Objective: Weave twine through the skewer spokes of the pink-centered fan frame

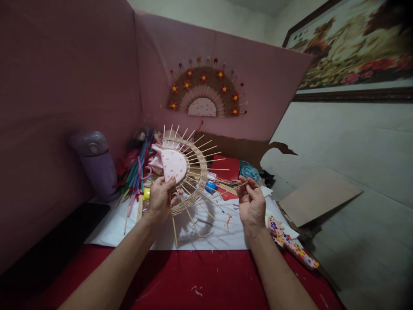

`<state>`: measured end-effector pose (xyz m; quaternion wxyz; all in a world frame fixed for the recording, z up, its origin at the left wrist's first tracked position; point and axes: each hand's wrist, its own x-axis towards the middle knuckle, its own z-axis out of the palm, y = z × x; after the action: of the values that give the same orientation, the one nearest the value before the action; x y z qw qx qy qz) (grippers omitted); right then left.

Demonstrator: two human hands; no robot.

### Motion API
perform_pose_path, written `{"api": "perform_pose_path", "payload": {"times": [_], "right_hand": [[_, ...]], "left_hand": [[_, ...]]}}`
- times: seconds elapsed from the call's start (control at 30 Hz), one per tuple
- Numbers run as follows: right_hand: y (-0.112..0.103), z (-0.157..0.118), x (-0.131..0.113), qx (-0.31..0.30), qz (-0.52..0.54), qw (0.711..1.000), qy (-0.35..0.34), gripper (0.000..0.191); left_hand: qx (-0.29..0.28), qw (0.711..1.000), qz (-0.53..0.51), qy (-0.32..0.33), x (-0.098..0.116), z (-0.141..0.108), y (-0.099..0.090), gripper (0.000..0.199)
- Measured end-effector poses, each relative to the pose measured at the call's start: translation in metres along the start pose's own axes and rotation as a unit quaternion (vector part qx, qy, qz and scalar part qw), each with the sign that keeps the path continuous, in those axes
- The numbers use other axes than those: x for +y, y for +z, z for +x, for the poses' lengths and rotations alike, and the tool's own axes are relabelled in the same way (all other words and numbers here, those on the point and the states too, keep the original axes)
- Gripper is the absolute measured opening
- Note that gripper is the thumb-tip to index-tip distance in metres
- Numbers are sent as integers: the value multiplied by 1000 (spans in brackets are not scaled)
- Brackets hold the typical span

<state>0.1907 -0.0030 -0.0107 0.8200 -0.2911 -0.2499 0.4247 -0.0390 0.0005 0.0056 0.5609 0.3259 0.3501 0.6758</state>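
Observation:
My left hand (161, 200) grips a half-round fan-shaped craft (202, 181) by its spotted fabric centre (174, 165). Thin wooden sticks radiate from that pale pink centre, and a band of tan twine is woven around them. The craft is held up above the table, turned so its sticks point mostly right. To its right, my right hand (251, 204) is closed, with thumb and fingertips pinching a thin tan strand (241, 185) that looks like twine. Whether this strand joins the woven band I cannot tell.
A similar half-round craft with red flowers (204, 77) hangs on the pink panel. A purple bottle (98, 165) stands left, beside coloured pipe cleaners (143, 157). Behind lie red paper (226, 167) and blue yarn (249, 170). A flower-patterned object (292, 244) lies right.

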Motion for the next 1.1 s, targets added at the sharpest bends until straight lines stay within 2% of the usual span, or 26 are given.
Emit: {"api": "perform_pose_path", "payload": {"times": [0.17, 0.3, 0.43, 0.5, 0.6, 0.7, 0.8, 0.93, 1.03, 1.1], "right_hand": [[-3, 2, 10, -1, -72, 996, -48, 25], [-8, 6, 22, 5, -171, 982, -84, 26], [-10, 4, 27, -43, -279, 958, -59, 29], [-9, 2, 27, -54, -321, 944, -53, 29], [-7, -1, 26, -56, -364, 926, -80, 25], [-5, -3, 27, -81, -342, 934, -64, 21], [-3, -6, 30, -125, -271, 954, 16, 21], [-2, -12, 33, -194, -221, 952, 88, 25], [-1, -14, 30, -168, -236, 954, 81, 28], [-1, -13, 27, -133, -260, 954, 65, 31]], "left_hand": [[3, 999, -24, -49, 1, 1, -2, 13], [6, 994, -50, -93, 4, 2, -1, 3], [2, 988, -67, -142, 7, 0, 0, 7], [-22, 980, -64, -189, 8, -2, 2, 12], [-76, 960, -49, -267, 7, -5, 4, 21], [-101, 946, -47, -305, 2, -8, 4, 21], [-117, 936, -56, -326, -5, -9, 3, 16], [-130, 932, -64, -333, -8, -9, 1, 11], [-138, 933, -51, -328, -5, -10, 2, 12], [-129, 946, -25, -297, -1, -10, 3, 16]]}}
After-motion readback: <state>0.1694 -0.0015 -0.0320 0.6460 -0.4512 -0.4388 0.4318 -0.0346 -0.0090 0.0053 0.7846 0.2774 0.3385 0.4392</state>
